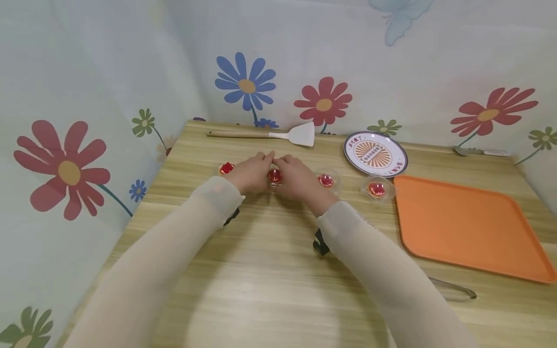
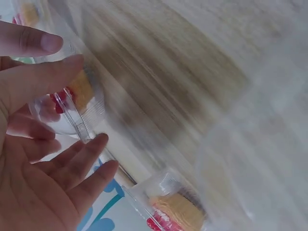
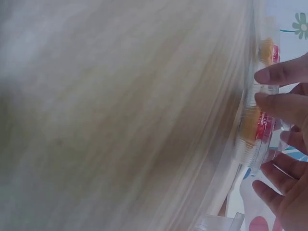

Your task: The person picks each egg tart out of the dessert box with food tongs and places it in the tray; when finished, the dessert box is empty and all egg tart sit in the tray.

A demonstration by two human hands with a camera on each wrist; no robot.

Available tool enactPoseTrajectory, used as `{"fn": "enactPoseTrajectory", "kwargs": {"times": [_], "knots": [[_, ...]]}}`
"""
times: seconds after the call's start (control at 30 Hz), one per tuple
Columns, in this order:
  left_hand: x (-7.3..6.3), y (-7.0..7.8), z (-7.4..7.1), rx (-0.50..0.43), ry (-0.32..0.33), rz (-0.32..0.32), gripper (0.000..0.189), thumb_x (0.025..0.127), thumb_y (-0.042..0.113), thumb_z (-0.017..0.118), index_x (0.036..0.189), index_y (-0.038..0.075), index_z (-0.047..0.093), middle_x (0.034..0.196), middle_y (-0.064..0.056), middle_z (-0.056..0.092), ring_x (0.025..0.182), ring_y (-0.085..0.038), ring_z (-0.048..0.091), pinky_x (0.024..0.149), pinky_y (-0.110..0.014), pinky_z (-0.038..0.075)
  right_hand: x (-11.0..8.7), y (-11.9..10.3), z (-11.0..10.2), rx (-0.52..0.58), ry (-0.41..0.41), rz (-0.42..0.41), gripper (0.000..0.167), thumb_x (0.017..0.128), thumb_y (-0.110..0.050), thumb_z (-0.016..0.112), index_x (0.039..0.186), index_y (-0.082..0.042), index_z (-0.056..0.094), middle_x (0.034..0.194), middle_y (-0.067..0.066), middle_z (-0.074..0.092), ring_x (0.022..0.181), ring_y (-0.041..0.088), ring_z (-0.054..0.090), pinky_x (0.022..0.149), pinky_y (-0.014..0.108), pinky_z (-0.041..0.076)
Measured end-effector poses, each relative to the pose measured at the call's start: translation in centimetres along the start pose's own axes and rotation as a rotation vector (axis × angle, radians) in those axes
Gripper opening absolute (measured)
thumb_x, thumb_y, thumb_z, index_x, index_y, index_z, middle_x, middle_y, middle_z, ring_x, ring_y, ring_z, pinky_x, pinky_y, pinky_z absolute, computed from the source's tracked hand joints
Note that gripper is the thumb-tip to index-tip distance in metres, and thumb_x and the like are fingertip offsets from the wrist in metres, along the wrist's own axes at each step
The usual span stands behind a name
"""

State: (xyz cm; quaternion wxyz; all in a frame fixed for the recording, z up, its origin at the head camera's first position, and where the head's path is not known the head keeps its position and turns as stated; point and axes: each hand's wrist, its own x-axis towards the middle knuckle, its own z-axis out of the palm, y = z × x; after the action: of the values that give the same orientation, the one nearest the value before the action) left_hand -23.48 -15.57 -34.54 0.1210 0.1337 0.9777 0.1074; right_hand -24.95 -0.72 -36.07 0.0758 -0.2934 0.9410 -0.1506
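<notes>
A small cake with a red topping sits inside a clear domed plastic box [image 1: 275, 176] between my two hands. My left hand [image 1: 252, 172] grips its left side, while the right hand [image 1: 300, 181] holds the opposite side, fingertips around the rim. From the left wrist, the cake's yellow base [image 2: 83, 91] shows through the plastic under the fingers. Similar boxed cakes stand in a row: one at the left [image 1: 227, 168], partly hidden by my left hand, another just right of my right hand [image 1: 325, 181], and a third further right [image 1: 376, 189].
Behind the row lies a white spatula [image 1: 300, 134] with a wooden handle. A patterned plate [image 1: 375, 153] stands at the back, beside an orange tray [image 1: 470, 227]. Metal tongs [image 1: 452, 287] lie near my right sleeve; a small white-handled utensil [image 1: 483, 152] is at the back right.
</notes>
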Motion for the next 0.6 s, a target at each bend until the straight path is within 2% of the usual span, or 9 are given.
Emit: {"fn": "enactPoseTrajectory", "kwargs": {"times": [0.17,0.4,0.6], "knots": [[0.07,-0.05,0.23,0.001,0.018,0.02,0.081,0.089,0.017,0.07,0.152,-0.009,0.025,0.143,-0.027,0.041,0.122,-0.035,0.053,0.107,-0.044,0.042,-0.01,-0.28,0.15,-0.05,-0.001,-0.018,0.067,0.089,-0.02,0.072,0.148,-0.005,0.044,0.143,0.015,0.05,0.132,0.03,0.046,0.112,0.04,0.036],[0.3,0.16,0.56,0.073,0.052,0.052,0.056,0.088,0.015,0.071,0.13,-0.013,0.047,0.117,-0.022,0.05,0.102,-0.031,0.058,0.096,-0.041,0.05,-0.03,-0.41,-0.01,-0.13,-0.01,-0.06,0.061,0.091,-0.015,0.068,0.146,0.0,0.045,0.139,0.014,0.055,0.126,0.028,0.054,0.109,0.04,0.041],[0.47,0.25,0.84,0.105,0.067,0.051,0.053,0.088,0.016,0.071,0.126,-0.012,0.049,0.113,-0.02,0.05,0.096,-0.029,0.06,0.092,-0.041,0.052,0.14,-0.01,-0.17,-0.172,-0.03,-0.109,0.059,0.092,-0.018,0.064,0.144,0.001,0.046,0.143,0.019,0.051,0.128,0.031,0.054,0.107,0.043,0.042]]}}
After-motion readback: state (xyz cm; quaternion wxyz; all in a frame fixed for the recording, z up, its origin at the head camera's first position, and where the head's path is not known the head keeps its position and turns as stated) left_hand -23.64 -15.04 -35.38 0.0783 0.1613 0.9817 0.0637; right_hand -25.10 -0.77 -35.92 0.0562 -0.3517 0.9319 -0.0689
